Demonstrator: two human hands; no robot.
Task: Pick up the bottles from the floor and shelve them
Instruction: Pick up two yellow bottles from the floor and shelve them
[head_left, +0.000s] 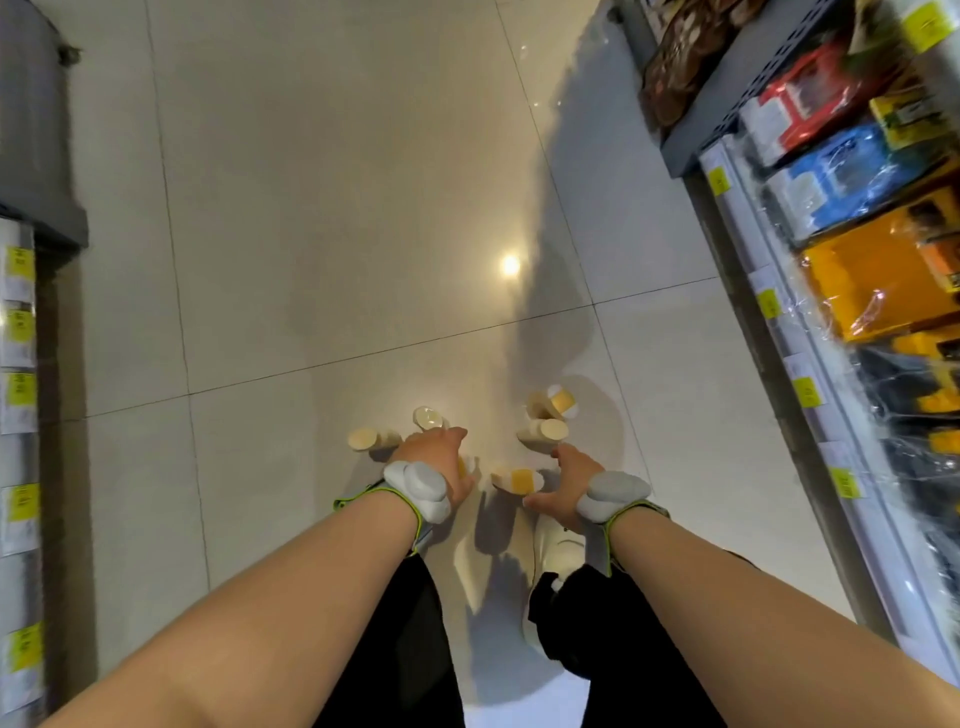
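Observation:
Several cream bottles with yellow labels lie on the tiled floor in front of my feet. One bottle lies at the left, and another just beyond my left hand. My left hand reaches down, its fingers curled over a bottle that is mostly hidden beneath it. A third bottle lies between my hands. My right hand is spread with the thumb out, its fingertips at the near end of a bottle. Behind that lies one more bottle.
A shelf unit with boxed goods and yellow price tags runs along the right. A second shelf edge with tags lines the left. My white shoe stands just behind the bottles. The tiled aisle floor stretches ahead.

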